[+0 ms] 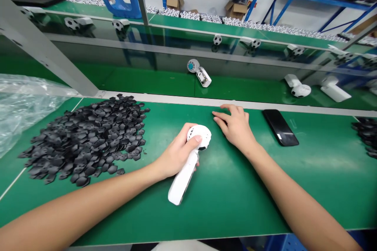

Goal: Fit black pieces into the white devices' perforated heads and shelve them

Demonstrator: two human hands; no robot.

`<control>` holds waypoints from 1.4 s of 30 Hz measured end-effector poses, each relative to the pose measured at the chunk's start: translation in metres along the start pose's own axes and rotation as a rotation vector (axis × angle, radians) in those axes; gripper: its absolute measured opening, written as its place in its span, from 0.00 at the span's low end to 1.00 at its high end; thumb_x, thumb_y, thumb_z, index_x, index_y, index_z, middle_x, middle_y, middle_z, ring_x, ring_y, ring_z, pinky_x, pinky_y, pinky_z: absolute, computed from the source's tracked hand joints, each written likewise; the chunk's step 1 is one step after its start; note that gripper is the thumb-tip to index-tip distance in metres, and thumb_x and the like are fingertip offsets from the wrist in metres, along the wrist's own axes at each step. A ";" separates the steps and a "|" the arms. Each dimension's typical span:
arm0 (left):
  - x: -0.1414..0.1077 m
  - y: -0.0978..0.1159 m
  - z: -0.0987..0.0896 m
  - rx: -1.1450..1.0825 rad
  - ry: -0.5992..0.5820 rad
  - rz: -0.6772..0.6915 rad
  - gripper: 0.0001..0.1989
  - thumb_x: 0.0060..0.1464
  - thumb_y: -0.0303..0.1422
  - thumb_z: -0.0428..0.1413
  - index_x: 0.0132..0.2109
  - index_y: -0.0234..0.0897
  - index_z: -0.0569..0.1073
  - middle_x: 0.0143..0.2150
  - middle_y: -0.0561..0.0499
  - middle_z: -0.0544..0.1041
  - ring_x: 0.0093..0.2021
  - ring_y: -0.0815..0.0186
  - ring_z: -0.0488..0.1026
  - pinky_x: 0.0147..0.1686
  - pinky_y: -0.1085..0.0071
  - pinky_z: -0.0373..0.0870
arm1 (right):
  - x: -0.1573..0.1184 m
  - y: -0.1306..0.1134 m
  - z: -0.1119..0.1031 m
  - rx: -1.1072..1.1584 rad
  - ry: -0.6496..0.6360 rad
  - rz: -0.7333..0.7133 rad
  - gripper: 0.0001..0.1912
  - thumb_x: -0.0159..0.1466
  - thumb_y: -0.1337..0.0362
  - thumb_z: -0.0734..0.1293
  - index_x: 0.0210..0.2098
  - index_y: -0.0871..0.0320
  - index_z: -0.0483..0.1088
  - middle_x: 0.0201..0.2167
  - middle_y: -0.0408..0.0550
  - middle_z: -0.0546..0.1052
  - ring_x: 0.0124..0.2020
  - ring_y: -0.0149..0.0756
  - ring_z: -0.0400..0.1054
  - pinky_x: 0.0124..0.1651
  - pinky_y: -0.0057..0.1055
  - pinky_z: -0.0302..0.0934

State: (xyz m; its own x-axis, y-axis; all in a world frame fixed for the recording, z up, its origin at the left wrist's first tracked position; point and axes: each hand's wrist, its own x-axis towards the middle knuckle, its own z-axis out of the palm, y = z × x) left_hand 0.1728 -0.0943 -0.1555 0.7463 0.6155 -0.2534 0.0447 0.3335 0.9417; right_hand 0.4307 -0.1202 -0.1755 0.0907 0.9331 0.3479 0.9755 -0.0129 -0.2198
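My left hand [176, 153] grips a white handheld device [184, 176] by its round vented head, and the long handle reaches toward me and rests near the green bench mat [229, 211]. My right hand [235, 127] lies flat on the mat with its fingers spread, holding nothing. It sits just right of the device and apart from it. A black smartphone [280, 127] lies face up to the right of that hand. A large heap of black pentagonal pieces [85, 139] spreads left of my left hand.
Crumpled clear plastic film [23, 110] lies at the far left. More black pieces [365, 137] sit at the right edge. On a lower green shelf behind stand white devices [199, 72], some with football-patterned heads [301, 90]. Blue racks with cardboard boxes [235, 10] stand beyond.
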 end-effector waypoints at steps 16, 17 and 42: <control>0.001 0.001 0.000 -0.016 -0.041 0.014 0.21 0.68 0.52 0.52 0.61 0.49 0.60 0.39 0.52 0.75 0.26 0.63 0.78 0.22 0.67 0.78 | 0.007 0.010 -0.014 0.289 -0.209 -0.158 0.13 0.75 0.57 0.65 0.47 0.52 0.83 0.45 0.52 0.81 0.50 0.48 0.69 0.56 0.48 0.59; 0.000 0.001 0.000 -0.019 -0.040 0.008 0.22 0.68 0.52 0.52 0.61 0.49 0.60 0.39 0.53 0.75 0.26 0.63 0.78 0.22 0.67 0.78 | 0.007 0.007 -0.015 0.330 -0.177 -0.137 0.13 0.75 0.57 0.66 0.45 0.53 0.83 0.43 0.52 0.81 0.49 0.47 0.70 0.56 0.47 0.60; -0.013 0.026 -0.006 0.529 0.127 0.522 0.31 0.68 0.46 0.56 0.72 0.50 0.56 0.54 0.48 0.74 0.46 0.62 0.72 0.46 0.66 0.70 | -0.049 -0.078 -0.056 1.206 -0.125 0.129 0.09 0.74 0.58 0.69 0.38 0.53 0.70 0.32 0.42 0.82 0.34 0.31 0.77 0.39 0.26 0.70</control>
State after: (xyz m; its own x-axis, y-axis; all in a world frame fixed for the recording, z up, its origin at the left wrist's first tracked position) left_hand 0.1600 -0.0894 -0.1295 0.6772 0.6879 0.2611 0.0432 -0.3914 0.9192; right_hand 0.3613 -0.1848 -0.1242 0.0886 0.9787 0.1852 0.1429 0.1715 -0.9748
